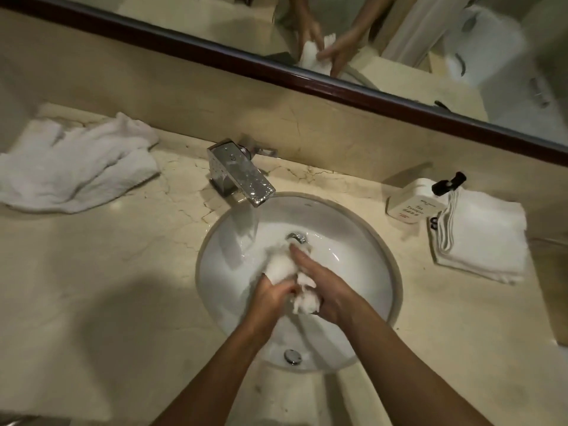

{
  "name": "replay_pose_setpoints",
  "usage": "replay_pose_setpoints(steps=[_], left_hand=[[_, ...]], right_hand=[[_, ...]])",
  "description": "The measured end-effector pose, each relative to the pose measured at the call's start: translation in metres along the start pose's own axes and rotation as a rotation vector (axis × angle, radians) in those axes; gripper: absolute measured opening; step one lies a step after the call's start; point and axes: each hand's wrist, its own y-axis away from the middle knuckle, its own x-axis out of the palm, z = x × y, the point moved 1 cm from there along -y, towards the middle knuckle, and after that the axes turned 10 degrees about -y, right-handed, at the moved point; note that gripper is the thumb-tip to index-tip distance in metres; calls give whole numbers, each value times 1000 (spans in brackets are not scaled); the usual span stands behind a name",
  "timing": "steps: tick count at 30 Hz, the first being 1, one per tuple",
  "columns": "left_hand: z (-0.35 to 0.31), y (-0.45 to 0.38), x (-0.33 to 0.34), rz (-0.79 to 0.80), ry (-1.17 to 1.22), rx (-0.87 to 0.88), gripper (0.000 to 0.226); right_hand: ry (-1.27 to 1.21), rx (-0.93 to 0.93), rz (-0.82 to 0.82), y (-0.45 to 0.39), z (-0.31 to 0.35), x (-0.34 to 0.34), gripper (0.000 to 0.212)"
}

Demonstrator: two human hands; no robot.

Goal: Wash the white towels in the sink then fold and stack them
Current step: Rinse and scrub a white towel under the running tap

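A wet, bunched white towel [281, 265] is over the middle of the round white sink [365, 241]. My left hand [273, 295] grips its near end with curled fingers. My right hand [322, 285] lies over the towel from the right, fingers stretched along it toward the drain and thumb wrapped under. Water runs from the chrome faucet [242, 176] into the basin at the left. Loose white towels [76, 167] lie in a crumpled heap on the counter at far left. A folded stack of white towels [482, 238] sits on the counter at right.
A white pump bottle with a black top [415, 201] stands just left of the folded stack. The beige marble counter [129, 272] surrounds the sink. A dark-framed mirror [307, 78] runs along the back wall. An overflow hole [292, 356] sits at the sink's near wall.
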Motion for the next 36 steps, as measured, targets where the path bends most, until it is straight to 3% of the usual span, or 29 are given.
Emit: replay_pose_setpoints(steps=[3, 5, 7, 10, 12, 14, 17, 19, 21, 23, 27, 33, 36], left_hand=[[-17, 14, -9, 78, 478, -109, 42], [-15, 15, -18, 19, 678, -153, 53], [-10, 10, -24, -27, 814, -188, 57], [-7, 8, -17, 23, 808, -219, 60], [-3, 10, -11, 25, 783, -241, 63], [-2, 13, -11, 34, 758, -256, 67], [7, 8, -25, 51, 791, -278, 66], [14, -8, -36, -21, 826, -340, 63], [21, -28, -37, -17, 933, -422, 65], [26, -45, -28, 3, 974, -472, 68], [20, -67, -15, 84, 916, -460, 78], [21, -91, -24, -141, 1037, -293, 73], [11, -98, -34, -247, 1079, -214, 54]], right_hand=[[264, -97, -151, -12, -13, 6, 26], [346, -172, -185, -13, -13, 4, 9], [426, -225, -195, -13, -14, -1, 17], [521, -254, -133, -13, -21, -1, 9], [614, -263, -115, -17, -26, -2, 38], [733, -292, -117, -25, -29, -8, 52], [905, -298, -132, -23, -31, -16, 56], [978, -330, -141, -17, -31, -21, 61], [1015, -383, -83, -10, -33, -28, 52], [1014, -423, -16, 0, -28, -37, 40], [941, -460, 1, 15, -4, -58, 39], [862, -398, 106, 33, 12, -75, 39], [758, -364, 114, 40, 12, -86, 47]])
